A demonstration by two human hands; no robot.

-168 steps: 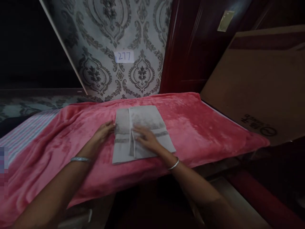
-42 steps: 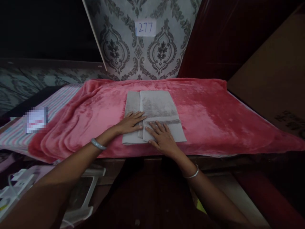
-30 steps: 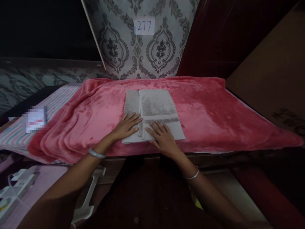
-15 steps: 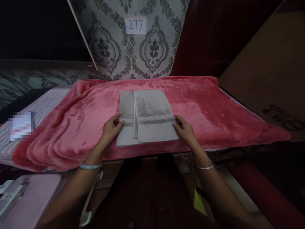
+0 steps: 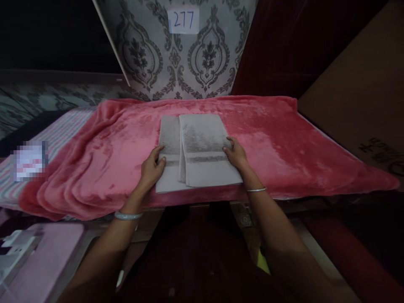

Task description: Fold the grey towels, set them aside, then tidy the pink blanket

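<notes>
at the back, patterned wallpaper (image 5: 175,57) with a white paper label (image 5: 183,19) on it; in front, a pink blanket (image 5: 268,155), spread wide, soft, and wrinkled on its left side. on this blanket, close to its front edge, a folded grey cloth (image 5: 205,139), lying flat in overlapping layers, with the right panel on top of the left one. at the left border of the cloth, a left hand (image 5: 152,168), half curled, thumb over the top; at the right border, a right hand (image 5: 235,153), in similar shape, with thumb and forefinger at the margin. on either side, cannot tell whether really pinches the cloth or only rests against it. seems easiest to go wrong at the overlap: with unequal pulling, likely to widen the gap between the panels or to turn the top one crooked. looks a little uneven at the lower end, so may become worse with a hasty lift. with pushing inward from both sides, perhaps a bulge in the middle. also possible, because of the soft pile underneath, to drag the blanket together with the cloth. near the front edge, a small risk of sliding over, caused by any strong pull away from the wallpaper.
</notes>
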